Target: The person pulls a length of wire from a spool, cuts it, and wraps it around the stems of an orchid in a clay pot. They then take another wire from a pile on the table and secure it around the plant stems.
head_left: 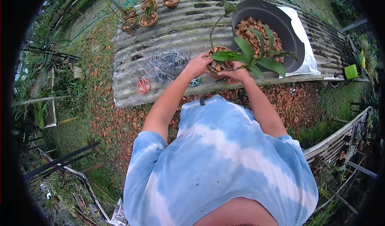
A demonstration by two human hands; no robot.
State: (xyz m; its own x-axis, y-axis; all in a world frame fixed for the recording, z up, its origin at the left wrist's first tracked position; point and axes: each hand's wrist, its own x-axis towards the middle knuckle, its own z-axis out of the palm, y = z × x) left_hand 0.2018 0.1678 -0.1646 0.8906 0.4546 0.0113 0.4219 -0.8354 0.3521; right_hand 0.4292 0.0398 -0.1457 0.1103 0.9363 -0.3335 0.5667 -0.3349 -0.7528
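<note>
A clay pot (214,70) stands near the front edge of the corrugated table, filled with brown chunks. From it grows a plant with broad green leaves (245,51) that spread to the right. On the pot's left side is my left hand (198,65), its fingers closed at the rim. My right hand (239,73) is at the pot's right side, partly under the leaves, with its fingers mostly hidden. Red-handled scissors (233,80) lie beside my right hand. Left of the pot sits a heap of metal wires (166,65), with a green round item (194,81) nearby.
A large dark tub (294,51) of brown chunks stands on a white sack (311,61) at the right. Orange-handled scissors (143,86) lie at the table's (130,99) front left. Several potted plants (148,19) are at the back left; a green container (351,72) is far right.
</note>
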